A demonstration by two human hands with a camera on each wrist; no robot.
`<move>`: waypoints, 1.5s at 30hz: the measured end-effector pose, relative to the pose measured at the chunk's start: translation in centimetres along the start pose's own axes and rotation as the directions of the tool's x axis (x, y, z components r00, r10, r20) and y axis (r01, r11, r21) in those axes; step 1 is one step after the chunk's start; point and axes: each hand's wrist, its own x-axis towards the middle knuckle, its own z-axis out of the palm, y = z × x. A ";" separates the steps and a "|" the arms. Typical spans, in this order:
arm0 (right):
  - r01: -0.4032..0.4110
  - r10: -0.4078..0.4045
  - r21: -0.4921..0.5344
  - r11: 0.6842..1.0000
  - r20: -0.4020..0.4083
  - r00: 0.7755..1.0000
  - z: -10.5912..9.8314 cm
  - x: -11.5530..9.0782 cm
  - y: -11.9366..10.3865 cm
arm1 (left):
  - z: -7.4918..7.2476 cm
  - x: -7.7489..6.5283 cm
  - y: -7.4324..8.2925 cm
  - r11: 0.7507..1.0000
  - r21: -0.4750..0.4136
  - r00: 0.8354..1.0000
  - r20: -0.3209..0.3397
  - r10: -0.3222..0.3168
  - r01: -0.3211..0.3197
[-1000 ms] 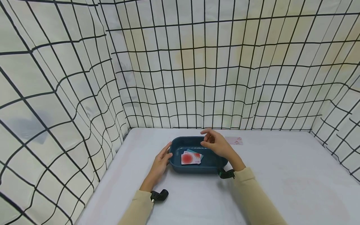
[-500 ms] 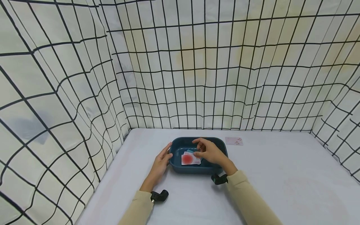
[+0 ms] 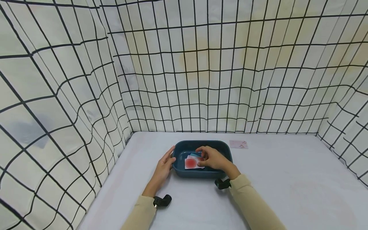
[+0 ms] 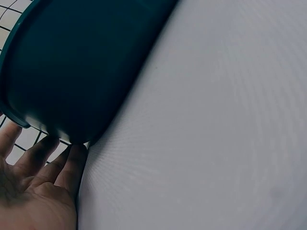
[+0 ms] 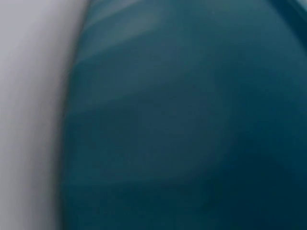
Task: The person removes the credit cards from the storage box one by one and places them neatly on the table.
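Observation:
A dark teal plastic basin (image 3: 184, 173) stands on the white-covered table. Overlapping on its floor are several small cards, topped by a white card (image 3: 190, 164) with a red round blotch; a blue card (image 3: 195, 155) peeks out behind. My right hand (image 3: 214, 158) reaches in over the basin's front wall, fingers bent, thumb tip over the top card's right end; whether it pinches the card I cannot tell. My left hand (image 3: 163, 166) rests at the basin's left end, its extended fingertips (image 4: 76, 151) touching the outer wall. The right wrist view is filled by a blurred basin wall (image 5: 144, 143).
A pale pink card (image 3: 238, 144) lies flat on the table behind and right of the basin. Black netting (image 3: 221, 70) over white sheeting rises at the back and both sides of the table (image 3: 287, 179).
My right hand has moved left and down into the basin, from above its right half onto the cards. The pink card on the table has come into full view. My left hand stays put.

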 end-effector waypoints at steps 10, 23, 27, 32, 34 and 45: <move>-0.072 0.073 -0.103 0.992 0.011 0.997 0.2 0.5 0.3 | -0.1 0.1 0.0 1.000 -0.007 1.000 0.001 0.004 -0.004; -0.121 0.122 -0.190 0.974 -0.008 0.992 0.5 0.5 0.5 | -0.1 0.0 -0.1 1.000 0.000 1.000 0.005 0.004 -0.004; -0.127 0.129 -0.211 0.969 -0.007 0.992 0.6 0.5 0.6 | 0.0 0.0 0.0 1.000 0.008 1.000 0.004 -0.001 0.001; -0.145 0.148 -0.215 0.966 -0.005 0.989 0.7 0.5 0.5 | 0.0 0.0 -0.1 1.000 0.014 1.000 0.000 -0.002 0.002; -0.150 0.152 -0.214 0.965 -0.005 0.988 0.7 0.5 0.5 | 0.0 0.0 -0.1 1.000 0.014 1.000 -0.001 -0.004 0.004; -0.160 0.160 -0.216 0.963 -0.019 0.987 0.7 0.6 0.3 | -0.1 0.0 -0.1 1.000 0.003 1.000 0.012 0.003 -0.003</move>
